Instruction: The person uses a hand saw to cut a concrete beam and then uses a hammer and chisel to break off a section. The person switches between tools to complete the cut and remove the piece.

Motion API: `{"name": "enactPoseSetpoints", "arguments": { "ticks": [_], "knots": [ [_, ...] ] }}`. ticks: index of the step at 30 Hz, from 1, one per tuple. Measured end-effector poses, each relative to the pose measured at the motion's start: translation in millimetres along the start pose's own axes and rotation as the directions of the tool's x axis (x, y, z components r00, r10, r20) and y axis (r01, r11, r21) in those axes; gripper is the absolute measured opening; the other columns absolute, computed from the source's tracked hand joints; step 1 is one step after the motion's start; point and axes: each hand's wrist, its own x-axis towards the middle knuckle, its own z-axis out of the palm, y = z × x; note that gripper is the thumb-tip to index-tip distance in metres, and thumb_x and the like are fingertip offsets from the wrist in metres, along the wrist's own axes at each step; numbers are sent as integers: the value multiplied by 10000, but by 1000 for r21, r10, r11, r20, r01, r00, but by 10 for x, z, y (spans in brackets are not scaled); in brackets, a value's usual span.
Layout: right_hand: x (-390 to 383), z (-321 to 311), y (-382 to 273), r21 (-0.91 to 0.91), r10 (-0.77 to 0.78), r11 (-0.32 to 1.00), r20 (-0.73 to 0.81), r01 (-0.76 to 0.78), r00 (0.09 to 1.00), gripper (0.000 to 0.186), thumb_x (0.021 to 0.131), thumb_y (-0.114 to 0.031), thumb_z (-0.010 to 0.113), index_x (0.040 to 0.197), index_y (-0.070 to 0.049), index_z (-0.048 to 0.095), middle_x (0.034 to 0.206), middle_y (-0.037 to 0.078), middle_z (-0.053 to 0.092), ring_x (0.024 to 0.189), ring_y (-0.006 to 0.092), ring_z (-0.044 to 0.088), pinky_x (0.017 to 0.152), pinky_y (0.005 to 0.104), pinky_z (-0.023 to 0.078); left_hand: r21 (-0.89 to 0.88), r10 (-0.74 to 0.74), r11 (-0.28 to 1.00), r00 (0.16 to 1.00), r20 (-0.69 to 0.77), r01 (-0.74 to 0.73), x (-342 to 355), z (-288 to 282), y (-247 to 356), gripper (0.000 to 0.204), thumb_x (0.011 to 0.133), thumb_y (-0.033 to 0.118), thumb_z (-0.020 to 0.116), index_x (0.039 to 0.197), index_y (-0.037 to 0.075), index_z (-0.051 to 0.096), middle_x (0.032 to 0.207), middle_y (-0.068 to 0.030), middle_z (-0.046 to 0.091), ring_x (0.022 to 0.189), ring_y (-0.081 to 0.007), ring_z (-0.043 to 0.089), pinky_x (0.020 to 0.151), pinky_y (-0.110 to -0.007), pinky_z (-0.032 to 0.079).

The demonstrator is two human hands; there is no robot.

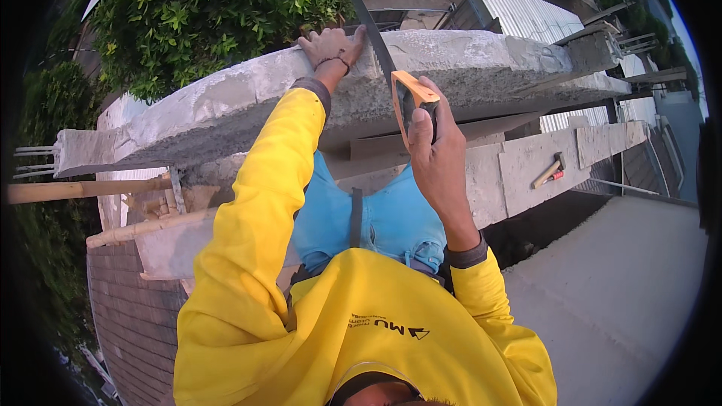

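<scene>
My right hand [435, 143] is wrapped round the orange and black handle of a hand saw [380, 39]. The long dark blade crosses the rough grey concrete ledge [459, 56] and sticks out past its far edge. Just left of the blade, my left hand [331, 46] lies on top of the ledge with its fingers spread toward the far edge. Its thumb is close to the blade; whether they touch I cannot tell. The blade's teeth and any cut are too small to make out.
A hammer [549, 170] with a wooden handle and something red beside it lie on a plank [489, 180] to the right. Bamboo poles [90, 189] jut out at left. Leafy branches [218, 15] crowd the ledge's far side. Beyond it the ground lies lower, with corrugated roofing [526, 11].
</scene>
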Motion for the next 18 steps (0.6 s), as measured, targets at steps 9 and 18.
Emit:
{"name": "enactPoseSetpoints", "arguments": {
  "ticks": [9, 18],
  "knots": [
    [725, 316, -255, -134, -74, 988, 26, 77, 997, 384, 1093, -151, 515, 1436, 23, 520, 1029, 305, 727, 918, 531, 705, 782, 567, 536, -76, -9, 997, 1000, -30, 7, -6, -27, -19, 607, 1073, 416, 333, 1124, 58, 820, 1224, -144, 782, 1265, -334, 650, 1109, -584, 324],
    [-770, -161, -230, -110, -19, 994, 11, 20, 1000, 476, 1122, -167, 499, 1572, -32, 422, 959, 231, 734, 723, 364, 705, 673, 407, 541, -77, 6, 997, 998, -58, -10, 47, 80, -47, 578, 1059, 425, 359, 1147, 89, 821, 1258, -123, 776, 1265, -325, 656, 1124, -582, 330]
  ]
}}
